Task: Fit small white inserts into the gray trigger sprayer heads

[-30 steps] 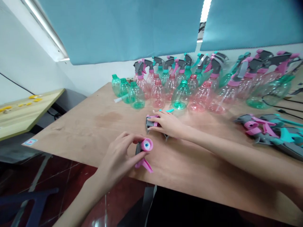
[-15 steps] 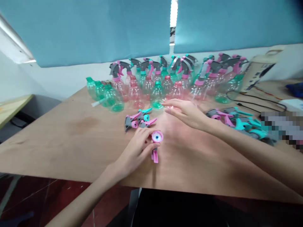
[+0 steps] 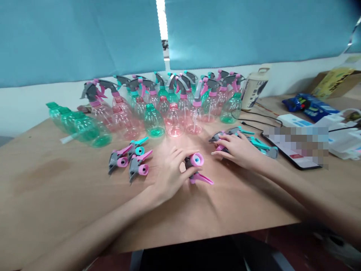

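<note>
Pink and grey, one spray head (image 3: 196,159) is pinched by the fingers of the left hand (image 3: 169,173), central above the counter (image 3: 42,210). The right hand (image 3: 237,150) has just moved from the bottles (image 3: 154,122) at twelve o'clock to the other heads (image 3: 258,143) at three; whether its fingers grip, I cannot tell. So both hands attend to heads.

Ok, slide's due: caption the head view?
Left hand holds a pink-collared spray head; right hand at more spray heads.
</note>
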The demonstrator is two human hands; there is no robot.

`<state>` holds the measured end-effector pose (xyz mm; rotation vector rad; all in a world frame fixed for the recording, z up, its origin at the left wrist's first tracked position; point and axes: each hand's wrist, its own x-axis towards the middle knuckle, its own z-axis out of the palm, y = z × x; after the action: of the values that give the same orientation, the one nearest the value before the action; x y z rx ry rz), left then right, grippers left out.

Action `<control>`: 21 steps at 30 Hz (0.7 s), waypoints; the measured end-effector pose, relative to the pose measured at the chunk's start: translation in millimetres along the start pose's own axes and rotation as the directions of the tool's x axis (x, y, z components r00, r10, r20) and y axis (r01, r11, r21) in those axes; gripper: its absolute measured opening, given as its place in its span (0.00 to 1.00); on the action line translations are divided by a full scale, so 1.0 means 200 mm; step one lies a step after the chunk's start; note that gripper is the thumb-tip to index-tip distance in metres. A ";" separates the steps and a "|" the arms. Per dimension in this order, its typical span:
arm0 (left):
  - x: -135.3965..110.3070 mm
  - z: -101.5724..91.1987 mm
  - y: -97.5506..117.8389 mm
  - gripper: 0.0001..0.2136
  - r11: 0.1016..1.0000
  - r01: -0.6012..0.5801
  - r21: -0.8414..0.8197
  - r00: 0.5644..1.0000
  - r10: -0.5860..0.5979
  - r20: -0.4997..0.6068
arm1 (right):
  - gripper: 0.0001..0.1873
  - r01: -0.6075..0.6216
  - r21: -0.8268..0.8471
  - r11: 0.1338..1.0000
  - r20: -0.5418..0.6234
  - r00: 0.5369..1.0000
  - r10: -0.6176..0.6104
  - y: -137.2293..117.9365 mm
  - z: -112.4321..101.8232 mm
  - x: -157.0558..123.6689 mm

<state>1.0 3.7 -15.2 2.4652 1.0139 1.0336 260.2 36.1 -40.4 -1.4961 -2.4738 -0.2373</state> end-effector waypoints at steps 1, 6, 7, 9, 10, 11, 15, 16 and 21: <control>0.00 0.00 -0.01 0.14 1.000 -0.004 0.012 0.999 0.004 -0.031 | 0.21 -0.014 -0.016 1.000 -0.041 0.999 0.013 -0.01 -0.02 0.01; -0.03 -0.03 -0.08 0.15 0.990 -0.068 0.126 0.984 0.087 -0.153 | 0.10 0.031 0.274 0.961 -0.265 0.963 0.044 -0.18 -0.11 0.06; -0.03 -0.03 -0.10 0.15 0.985 -0.081 0.151 0.980 0.107 -0.170 | 0.08 0.055 0.374 0.926 -0.312 0.948 0.069 -0.23 -0.11 0.07; -0.03 -0.05 -0.13 0.14 0.978 -0.088 0.190 0.973 0.125 -0.194 | 0.07 0.095 0.497 0.863 -0.377 0.919 0.115 -0.32 -0.10 0.08; -0.04 -0.06 -0.14 0.14 0.977 -0.080 0.199 0.972 0.121 -0.200 | 0.08 0.123 0.519 0.846 -0.400 0.909 0.113 -0.37 -0.08 0.08; -0.04 -0.06 -0.15 0.14 0.977 -0.068 0.203 0.973 0.110 -0.202 | 0.09 0.157 0.546 0.823 -0.425 0.898 0.111 -0.40 -0.06 0.07; -0.05 -0.05 -0.16 0.16 0.984 -0.021 0.177 0.983 0.053 -0.178 | 0.16 0.216 0.643 0.735 -0.419 0.902 0.102 -0.48 0.05 0.04; -0.05 -0.04 -0.16 0.17 0.986 -0.024 0.166 0.984 0.053 -0.170 | 0.17 0.224 0.655 0.722 -0.415 0.905 0.095 -0.49 0.07 0.03; -0.07 -0.02 -0.15 0.18 0.991 -0.060 0.119 0.988 0.076 -0.138 | 0.18 0.266 0.648 0.714 -0.420 0.906 0.045 -0.52 0.08 0.02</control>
<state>-23.8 16.0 -34.0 2.5642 1.0659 1.2198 164.1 -3.6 -56.6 -0.8533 -1.9612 0.3165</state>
